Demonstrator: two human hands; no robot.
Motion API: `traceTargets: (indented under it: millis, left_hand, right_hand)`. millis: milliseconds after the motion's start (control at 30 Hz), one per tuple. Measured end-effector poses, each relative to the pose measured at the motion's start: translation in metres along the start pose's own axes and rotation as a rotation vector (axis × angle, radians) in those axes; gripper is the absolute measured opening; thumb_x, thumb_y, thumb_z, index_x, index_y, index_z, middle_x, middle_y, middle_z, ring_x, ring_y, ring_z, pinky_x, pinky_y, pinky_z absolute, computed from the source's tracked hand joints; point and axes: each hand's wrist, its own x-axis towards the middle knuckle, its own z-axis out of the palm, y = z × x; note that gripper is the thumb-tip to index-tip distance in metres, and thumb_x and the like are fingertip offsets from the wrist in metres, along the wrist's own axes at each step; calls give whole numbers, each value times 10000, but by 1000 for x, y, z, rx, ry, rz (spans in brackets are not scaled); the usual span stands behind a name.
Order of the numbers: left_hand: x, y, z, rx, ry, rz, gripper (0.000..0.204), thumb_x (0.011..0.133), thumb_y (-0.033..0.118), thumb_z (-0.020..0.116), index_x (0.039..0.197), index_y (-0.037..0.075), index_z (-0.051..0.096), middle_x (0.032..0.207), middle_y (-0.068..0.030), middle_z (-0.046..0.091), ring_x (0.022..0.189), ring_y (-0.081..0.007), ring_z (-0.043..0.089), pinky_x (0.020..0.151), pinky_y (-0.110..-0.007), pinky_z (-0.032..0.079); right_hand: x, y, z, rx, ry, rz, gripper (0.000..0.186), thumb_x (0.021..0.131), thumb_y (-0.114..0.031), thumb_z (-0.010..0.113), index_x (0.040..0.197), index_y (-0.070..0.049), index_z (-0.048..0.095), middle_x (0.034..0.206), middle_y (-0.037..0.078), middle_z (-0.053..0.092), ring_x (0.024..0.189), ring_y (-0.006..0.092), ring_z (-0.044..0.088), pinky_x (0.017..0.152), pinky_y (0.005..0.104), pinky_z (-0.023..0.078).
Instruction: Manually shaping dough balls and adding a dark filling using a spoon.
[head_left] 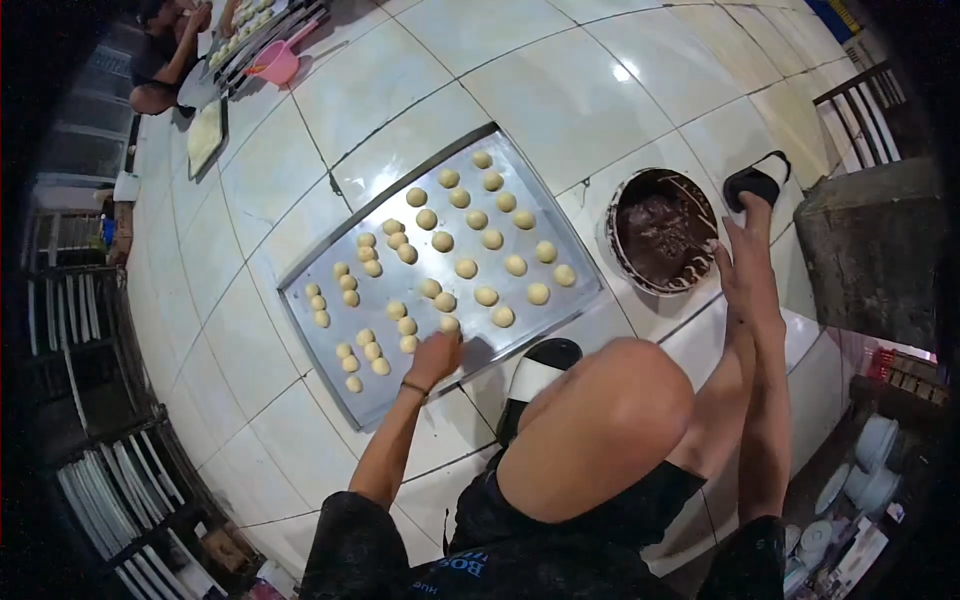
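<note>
A wide metal tray (372, 215) lies on the floor before me, with several pale round dough balls (465, 268) set out over it in rows and small clusters. At its near edge my left hand (436, 358) is closed at a dough ball (450, 325), whose top shows past my fingers. To the right of the tray stands a round pot (610, 238) holding dark brown paste (655, 230), its inner wall smeared. My right hand (742, 268) is at the pot's right rim, fingers bent together over the paste; what they hold is too small to make out.
My bent knee (630, 400) rises between the tray and the pot. Sandals (757, 182) are on my feet. At the far left another person (170, 60) works by a tray of dough pieces (245, 30), near a pink dipper (277, 62). A concrete block (870, 265) stands right; racks (115, 490) line the left.
</note>
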Motion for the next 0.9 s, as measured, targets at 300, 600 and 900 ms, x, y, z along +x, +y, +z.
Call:
traceTargets:
  millis: [300, 600, 900]
  left_hand:
    - [267, 24, -100, -354, 720, 116, 281, 923, 142, 542, 1173, 52, 635, 1018, -162, 706, 908, -398, 655, 805, -482, 513]
    - [362, 17, -108, -243, 661, 55, 289, 834, 76, 655, 1100, 97, 766, 981, -129, 731, 807, -261, 653, 711, -366, 509]
    - [125, 93, -80, -1930, 496, -189, 345, 1046, 142, 551, 1360, 1, 530, 1249, -104, 617, 1136, -171, 574, 1004, -312, 476]
  right_hand:
    - [44, -38, 44, -117, -316, 548, 374, 866, -86, 622, 1202, 73, 585, 1201, 249, 645, 1054, 390, 650, 891, 445, 509]
    - [-19, 40, 86, -198, -682, 225, 231, 922, -186, 528, 847, 12, 619, 716, 192, 682, 617, 388, 642, 562, 465, 479]
    - [8, 23, -6, -274, -801, 534, 291, 903, -64, 583, 1182, 13, 618, 821, 100, 695, 695, 299, 628, 637, 423, 495]
